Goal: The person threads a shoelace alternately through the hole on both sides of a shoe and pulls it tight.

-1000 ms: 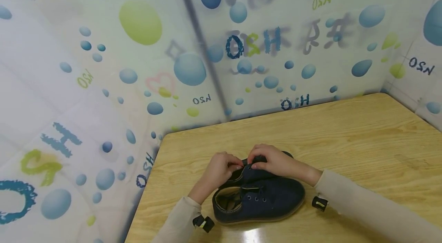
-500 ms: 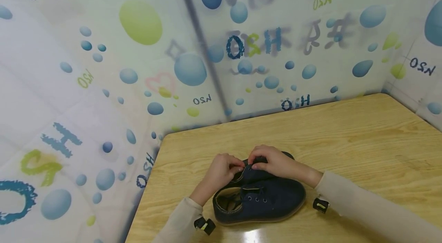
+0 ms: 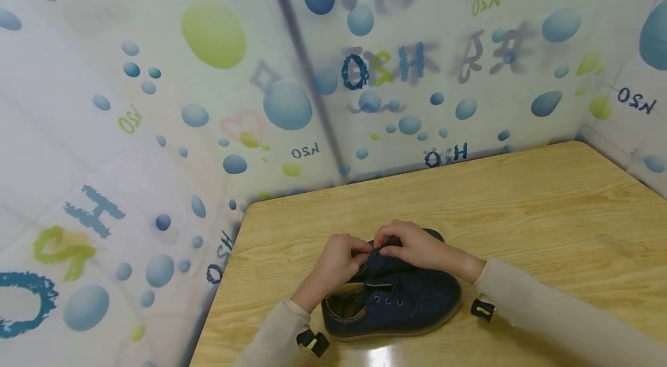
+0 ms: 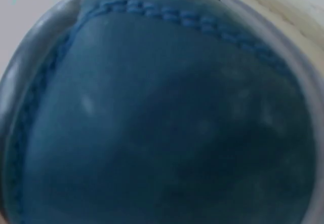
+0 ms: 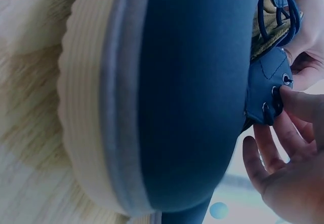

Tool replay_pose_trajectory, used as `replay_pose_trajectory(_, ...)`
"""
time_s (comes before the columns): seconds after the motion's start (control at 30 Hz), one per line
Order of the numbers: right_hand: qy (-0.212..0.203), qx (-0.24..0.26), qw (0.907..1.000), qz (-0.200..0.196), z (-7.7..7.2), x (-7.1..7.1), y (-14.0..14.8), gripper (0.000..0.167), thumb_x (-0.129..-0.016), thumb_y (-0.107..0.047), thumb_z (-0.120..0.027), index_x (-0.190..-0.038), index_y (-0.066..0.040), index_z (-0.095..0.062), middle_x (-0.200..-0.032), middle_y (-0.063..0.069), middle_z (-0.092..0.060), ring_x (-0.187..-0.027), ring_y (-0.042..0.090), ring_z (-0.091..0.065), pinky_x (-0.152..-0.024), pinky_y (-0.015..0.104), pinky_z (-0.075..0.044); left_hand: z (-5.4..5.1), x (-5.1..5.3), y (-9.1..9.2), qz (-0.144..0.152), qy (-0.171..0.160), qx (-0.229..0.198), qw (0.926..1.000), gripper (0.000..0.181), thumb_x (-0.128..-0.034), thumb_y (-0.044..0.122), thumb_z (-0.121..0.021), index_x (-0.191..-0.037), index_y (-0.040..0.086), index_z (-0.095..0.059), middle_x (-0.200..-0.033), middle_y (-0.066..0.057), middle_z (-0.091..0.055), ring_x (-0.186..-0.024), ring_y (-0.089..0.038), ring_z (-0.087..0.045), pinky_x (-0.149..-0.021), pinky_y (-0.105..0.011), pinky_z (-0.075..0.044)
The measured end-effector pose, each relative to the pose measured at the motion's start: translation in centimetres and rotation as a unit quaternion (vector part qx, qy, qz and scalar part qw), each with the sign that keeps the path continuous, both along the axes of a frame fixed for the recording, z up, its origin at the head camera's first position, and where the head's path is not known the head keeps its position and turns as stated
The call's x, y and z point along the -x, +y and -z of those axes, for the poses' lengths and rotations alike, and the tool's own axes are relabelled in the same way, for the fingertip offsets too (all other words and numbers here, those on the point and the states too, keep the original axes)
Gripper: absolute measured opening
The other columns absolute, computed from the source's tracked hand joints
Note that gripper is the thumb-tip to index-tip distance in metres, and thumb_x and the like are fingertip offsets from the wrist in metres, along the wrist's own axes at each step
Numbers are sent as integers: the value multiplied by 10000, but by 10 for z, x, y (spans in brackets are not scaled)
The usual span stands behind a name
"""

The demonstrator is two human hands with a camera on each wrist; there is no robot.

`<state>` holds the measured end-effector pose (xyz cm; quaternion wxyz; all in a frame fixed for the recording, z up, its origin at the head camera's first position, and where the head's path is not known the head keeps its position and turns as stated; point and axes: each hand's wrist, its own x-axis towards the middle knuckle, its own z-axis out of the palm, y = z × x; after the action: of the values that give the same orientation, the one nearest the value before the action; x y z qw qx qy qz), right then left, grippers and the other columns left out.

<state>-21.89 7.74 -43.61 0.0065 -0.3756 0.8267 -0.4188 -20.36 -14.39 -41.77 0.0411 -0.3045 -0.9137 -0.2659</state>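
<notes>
Two dark blue lace-up shoes lie side by side on the table. The near shoe (image 3: 422,300) points right; its stitched heel (image 4: 162,112) fills the left wrist view. Behind it, the far shoe (image 3: 385,263) is partly covered by both hands. My right hand (image 3: 414,246) pinches the far shoe's eyelet flap (image 5: 268,77) between thumb and fingers. At the flap's top corner, my left hand (image 3: 336,263) has thumb and forefinger pinched together on what looks like the shoelace, mostly hidden. A short dark lace bit (image 5: 287,80) shows in the top eyelet there. Blue lace loops (image 5: 288,11) hang nearby.
The wooden table (image 3: 521,205) reaches back to a patterned curtain (image 3: 443,66) with blue and green drops. Another curtain side (image 3: 130,182) stands along the left edge. A dark wrist camera (image 3: 312,342) hangs below the left cuff, close to the near shoe's heel.
My left hand has shifted slightly right, so its fingertips now meet those of the right hand. The right hand and the near shoe stay almost still.
</notes>
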Motion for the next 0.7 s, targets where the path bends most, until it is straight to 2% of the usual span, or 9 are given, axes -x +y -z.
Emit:
replay_pose_trajectory(0.13,-51,87,9999,3,0,1,-1,90,-942,-173,-663,-1025,-204,-671,-1013,-40,-675,-934,101,-603,-813,281,-495,-1,-1,2,-33,-267,-74,9996,147,-925,66,-672,-990,125,-790,-916,-26,-780,-702,-30,-638,-630,-143,-485)
replay_pose_trajectory(0.23,-151,177,9997,21,1,2,-2,87,-935,-150,-673,-1009,-180,-642,-1001,-27,-675,-930,99,-634,-813,270,-510,-4,-5,4,-106,-650,-336,9973,177,-976,99,-608,-1107,106,-727,-928,-56,-769,-681,-30,-626,-611,-157,-480)
replay_pose_trajectory(0.3,-226,263,9994,25,2,3,-2,100,-930,-134,-678,-1001,-170,-618,-992,-19,-677,-920,96,-649,-809,263,-516,-6,-9,6,-82,-761,-447,9961,183,-978,121,-609,-1145,112,-682,-934,-62,-761,-699,-37,-637,-622,-167,-487)
replay_pose_trajectory(0.37,-302,346,9989,43,3,4,-2,115,-924,-117,-683,-988,-167,-602,-978,-15,-677,-904,89,-651,-799,254,-516,-8,-11,8,-34,-677,-316,9972,182,-957,147,-645,-1137,134,-661,-876,-39,-746,-665,-21,-609,-603,-162,-471)
replay_pose_trajectory(0.5,-326,484,9983,38,6,5,-2,128,-922,-101,-683,-975,-168,-589,-952,-13,-683,-885,84,-649,-789,252,-510,-9,-13,15,44,122,301,9995,135,-884,170,-748,-1012,173,-706,-823,25,-725,-680,-15,-617,-612,-128,-465)
replay_pose_trajectory(0.57,-329,513,9981,26,6,5,-1,118,-930,-111,-676,-988,-169,-593,-967,-7,-684,-903,104,-656,-799,256,-515,-9,-14,17,-22,487,409,9980,78,-884,186,-748,-951,176,-708,-833,30,-704,-689,-35,-606,-613,-132,-465)
replay_pose_trajectory(0.63,-330,514,9981,44,6,4,0,128,-938,-125,-671,-1033,-164,-594,-1024,20,-671,-940,151,-662,-811,271,-526,-9,-15,19,-104,596,231,9979,53,-900,197,-724,-930,166,-692,-882,25,-689,-746,-68,-608,-644,-151,-477)
replay_pose_trajectory(0.7,-355,454,9983,118,6,3,3,193,-934,-138,-680,-1100,-150,-582,-1106,52,-637,-994,202,-655,-814,287,-532,-9,-16,19,-124,375,-275,9988,53,-930,192,-679,-943,144,-658,-912,1,-666,-761,-98,-595,-657,-177,-482)
